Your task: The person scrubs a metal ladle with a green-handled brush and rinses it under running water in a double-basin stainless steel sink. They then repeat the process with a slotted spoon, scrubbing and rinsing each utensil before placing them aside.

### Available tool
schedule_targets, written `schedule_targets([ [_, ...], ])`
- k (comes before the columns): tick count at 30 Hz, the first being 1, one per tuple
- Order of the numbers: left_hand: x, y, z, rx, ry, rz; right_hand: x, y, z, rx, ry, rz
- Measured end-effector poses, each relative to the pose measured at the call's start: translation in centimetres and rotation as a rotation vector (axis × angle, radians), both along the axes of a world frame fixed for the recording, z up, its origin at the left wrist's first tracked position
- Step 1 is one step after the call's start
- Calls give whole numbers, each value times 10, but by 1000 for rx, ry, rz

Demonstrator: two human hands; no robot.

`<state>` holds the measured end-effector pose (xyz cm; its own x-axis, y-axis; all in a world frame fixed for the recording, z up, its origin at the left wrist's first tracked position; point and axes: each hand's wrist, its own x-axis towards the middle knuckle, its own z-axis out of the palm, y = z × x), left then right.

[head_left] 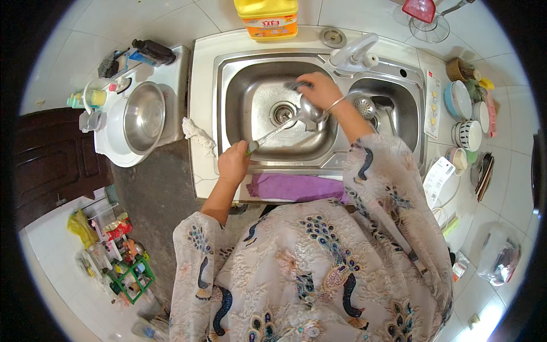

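My left hand (233, 162) is closed round the handle end of a metal ladle (277, 131), near a green part of the handle. The ladle slants up to the right over the large steel sink basin (242, 97), its rounded bowl passing over the area right of the drain. My right hand (321, 91) is closed at the ladle's bowl, pinching a dark grey scouring pad (297, 85) that sticks out left of the fingers. Part of the bowl is hidden under this hand.
A white faucet (353, 51) stands behind the basins, a yellow detergent jug (268, 20) at the back. The smaller basin (393, 94) lies right. A white rag (198, 135) and purple cloth (296, 187) lie on the counter. Bowls (457, 98) sit far right; a metal basin (144, 118) stands left.
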<state>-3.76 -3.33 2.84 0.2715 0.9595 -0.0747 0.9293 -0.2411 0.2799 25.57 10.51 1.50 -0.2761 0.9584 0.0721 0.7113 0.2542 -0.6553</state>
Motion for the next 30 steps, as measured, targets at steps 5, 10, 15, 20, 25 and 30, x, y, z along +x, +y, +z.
schedule_targets([
  [5,11,-7,-7,-286,-252,207,-21,-14,5,295,82,133],
  [10,15,-1,22,-1150,-1120,588,29,0,-21,99,282,-299],
  [15,32,0,49,-1438,-1347,573,-25,-15,12,340,241,-335],
  [20,42,-7,61,-1428,-1422,563,-34,-30,-3,137,-168,-56],
  [25,52,-15,64,-1563,-1376,549,-37,-23,-5,317,-34,-268],
  [30,37,-6,64,-1507,-1287,549,-10,-13,-6,-30,-173,151],
])
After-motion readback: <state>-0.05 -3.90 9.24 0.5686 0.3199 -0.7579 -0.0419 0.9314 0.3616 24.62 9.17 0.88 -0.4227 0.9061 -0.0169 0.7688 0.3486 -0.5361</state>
